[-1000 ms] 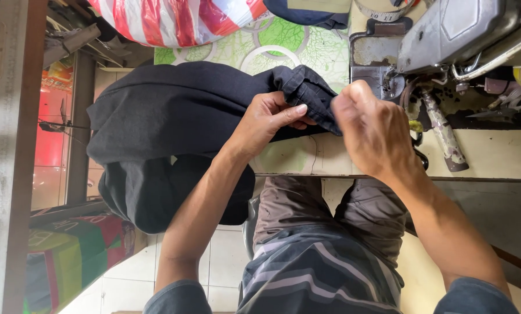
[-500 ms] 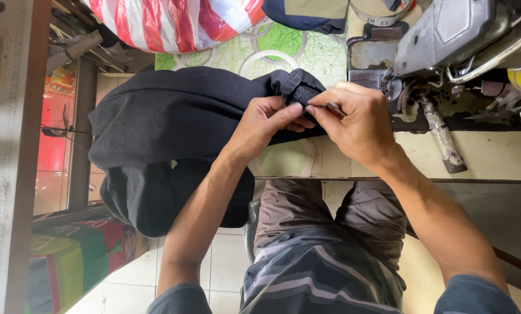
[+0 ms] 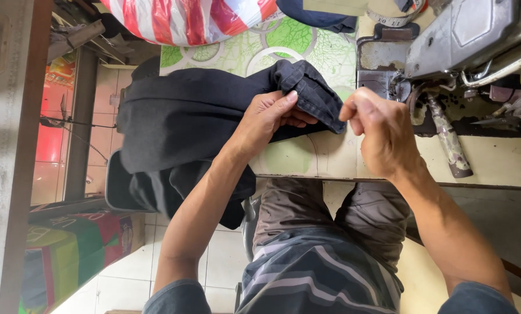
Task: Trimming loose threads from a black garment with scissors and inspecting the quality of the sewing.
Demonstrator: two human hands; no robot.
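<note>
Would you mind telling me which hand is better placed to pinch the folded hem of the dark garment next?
Probably the right hand: it hovers just off the hem's corner with nothing visibly gripped. The left hand already rests on the dark garment, pinning it on the table.

A garment lies on the table, spilling over its near and left edges. The left hand rests on its bunched end, with the right hand just to the right. A sewing machine stands at the far right corner; a plastic bag lies along the far edge.
</note>
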